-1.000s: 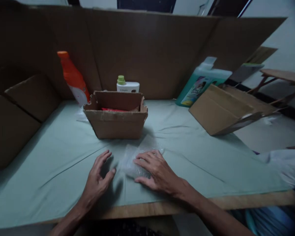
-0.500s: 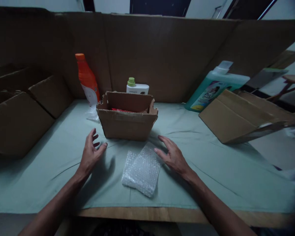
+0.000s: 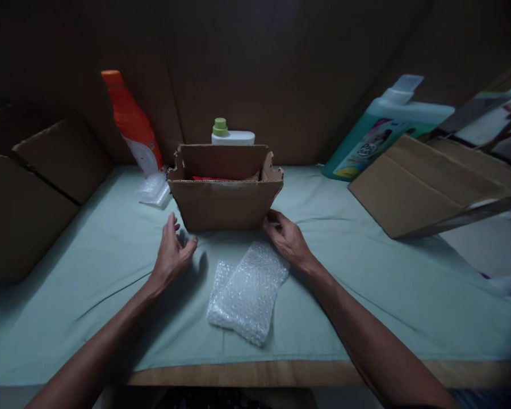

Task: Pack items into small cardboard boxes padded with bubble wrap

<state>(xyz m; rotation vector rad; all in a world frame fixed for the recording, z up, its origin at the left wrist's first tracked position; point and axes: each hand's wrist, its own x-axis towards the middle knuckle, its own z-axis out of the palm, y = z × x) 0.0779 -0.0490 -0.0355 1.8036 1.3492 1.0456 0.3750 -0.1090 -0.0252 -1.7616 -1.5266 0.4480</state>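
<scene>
A small open cardboard box (image 3: 223, 207) stands on the cloth in front of me, with something red (image 3: 210, 179) partly showing inside. My right hand (image 3: 288, 241) is at the box's lower right corner, thumb at the front and fingers bent around the side, their tips partly hidden. Just short of the lower left corner, my left hand (image 3: 172, 255) is open, fingers and thumb apart, holding nothing. Between my hands and nearer to me lies a folded piece of bubble wrap (image 3: 247, 301), flat on the cloth.
Behind the box stands a white bottle with a green cap (image 3: 234, 136). An orange bottle (image 3: 132, 122) and more bubble wrap (image 3: 154, 188) are at left, beside larger cardboard boxes (image 3: 25, 221). At right are a teal bottle (image 3: 375, 136) and a tilted cardboard box (image 3: 417, 193).
Both hands have moved forward to the small box. My right hand has come from beside the bubble wrap to the box's corner. The view has tipped downward.
</scene>
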